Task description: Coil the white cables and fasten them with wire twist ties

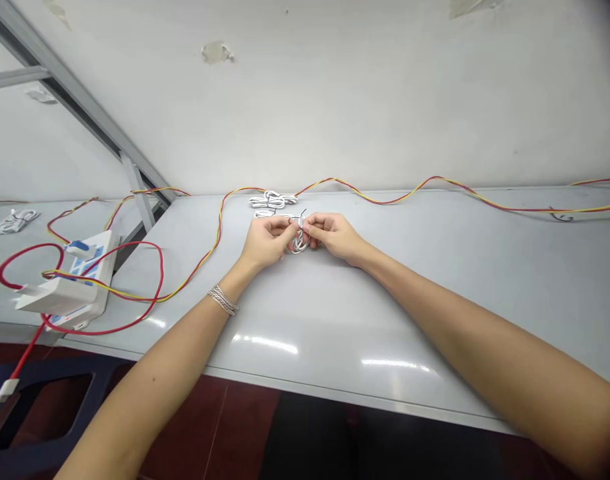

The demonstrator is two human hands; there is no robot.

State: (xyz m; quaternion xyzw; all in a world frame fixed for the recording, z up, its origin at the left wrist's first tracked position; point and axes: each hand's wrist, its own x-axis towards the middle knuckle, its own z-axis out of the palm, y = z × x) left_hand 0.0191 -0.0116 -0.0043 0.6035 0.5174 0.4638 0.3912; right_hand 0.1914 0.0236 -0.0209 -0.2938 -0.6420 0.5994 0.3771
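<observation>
both hands are nearly closed, the left hand point(267, 241) and the right hand point(335, 239) pinching a coiled white cable point(299, 243) between their fingertips, over the grey table point(385, 320). a second white cable bundle point(273, 199) lies just beyond the hands, and a red-and-yellow wire point(219, 223) runs well ahead of them. a silver chain bracelet point(223, 300) sits behind the left hand.

And look at this: left forearm point(169, 353) and right forearm point(465, 320) angling inward, left hand point(267, 241) and right hand point(335, 237) meeting dead centre, fingertips point(289, 225) pinched tight from both sides, knuckles up, wrists low and gently bent!
</observation>
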